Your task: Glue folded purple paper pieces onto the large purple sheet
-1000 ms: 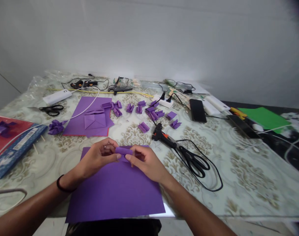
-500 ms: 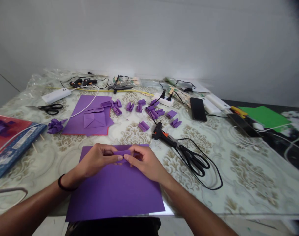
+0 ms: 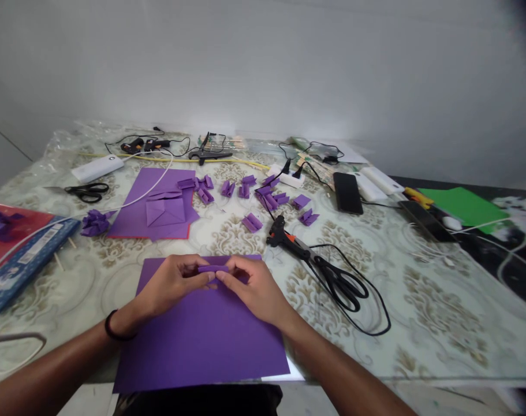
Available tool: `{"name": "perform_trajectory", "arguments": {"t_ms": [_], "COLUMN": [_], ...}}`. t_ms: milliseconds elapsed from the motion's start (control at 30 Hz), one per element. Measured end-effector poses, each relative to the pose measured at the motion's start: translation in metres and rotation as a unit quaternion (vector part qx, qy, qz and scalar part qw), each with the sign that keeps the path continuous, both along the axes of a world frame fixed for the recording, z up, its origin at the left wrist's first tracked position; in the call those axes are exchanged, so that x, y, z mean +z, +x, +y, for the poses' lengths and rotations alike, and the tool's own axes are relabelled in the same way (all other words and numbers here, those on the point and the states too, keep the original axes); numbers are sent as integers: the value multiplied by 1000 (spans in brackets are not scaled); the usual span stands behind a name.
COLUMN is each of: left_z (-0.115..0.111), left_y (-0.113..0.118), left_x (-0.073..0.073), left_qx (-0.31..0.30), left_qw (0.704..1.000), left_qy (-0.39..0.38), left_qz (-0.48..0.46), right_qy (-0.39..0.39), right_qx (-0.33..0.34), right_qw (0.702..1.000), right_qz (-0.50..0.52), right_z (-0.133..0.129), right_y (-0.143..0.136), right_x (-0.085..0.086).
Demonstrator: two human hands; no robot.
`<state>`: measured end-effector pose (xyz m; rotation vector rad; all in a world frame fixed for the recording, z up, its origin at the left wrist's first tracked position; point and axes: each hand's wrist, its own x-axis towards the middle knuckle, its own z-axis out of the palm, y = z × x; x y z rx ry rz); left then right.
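Note:
A small folded purple paper piece (image 3: pixel 213 268) is pinched between both hands above a large purple sheet (image 3: pixel 206 341). My left hand (image 3: pixel 176 280) grips its left end with thumb and fingers. On the right end, my right hand (image 3: pixel 252 286) holds it the same way, the two thumbs nearly touching. Beyond the hands lie several folded purple pieces (image 3: pixel 252 222) scattered on the patterned table. A purple sheet with a red edge (image 3: pixel 126 214) bears a larger folded purple paper (image 3: pixel 165 212).
Right of the large sheet lie a black glue gun (image 3: pixel 284 236) and black-handled scissors (image 3: pixel 340 283) with a looping cord. Farther back are a power strip (image 3: pixel 288 176) and a phone (image 3: pixel 348 193). At left are small scissors (image 3: pixel 87 192) and a blue package (image 3: pixel 29 260).
The folded piece has tilted slightly and now shows a thinner edge. Both hands stay closed on it in almost the same place.

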<state>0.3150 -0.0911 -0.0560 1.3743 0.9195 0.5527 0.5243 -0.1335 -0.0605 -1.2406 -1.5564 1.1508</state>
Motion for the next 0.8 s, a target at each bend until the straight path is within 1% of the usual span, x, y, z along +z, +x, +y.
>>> {"name": "perform_trajectory", "arguments": {"t_ms": [67, 233, 333, 433, 600, 800], "left_z": [0, 0, 1, 1, 2, 1], "left_y": [1, 0, -1, -1, -1, -1], "left_x": [1, 4, 4, 3, 5, 8], "left_qx": [2, 17, 8, 0, 7, 17], "left_qw": [1000, 999, 1000, 1000, 999, 998], "left_qy": [-3, 29, 17, 12, 43, 52], "left_qz": [-1, 13, 3, -7, 16, 18], "right_qy": [0, -8, -2, 3, -20, -26], "right_qx": [0, -8, -10, -6, 16, 23], "right_qw": [1000, 1000, 1000, 1000, 999, 999], "right_qz": [7, 22, 18, 7, 20, 28], "right_z": [0, 1, 1, 2, 1, -1], "right_y": [2, 2, 4, 5, 3, 1], "right_x": [0, 1, 2, 2, 2, 3]}}
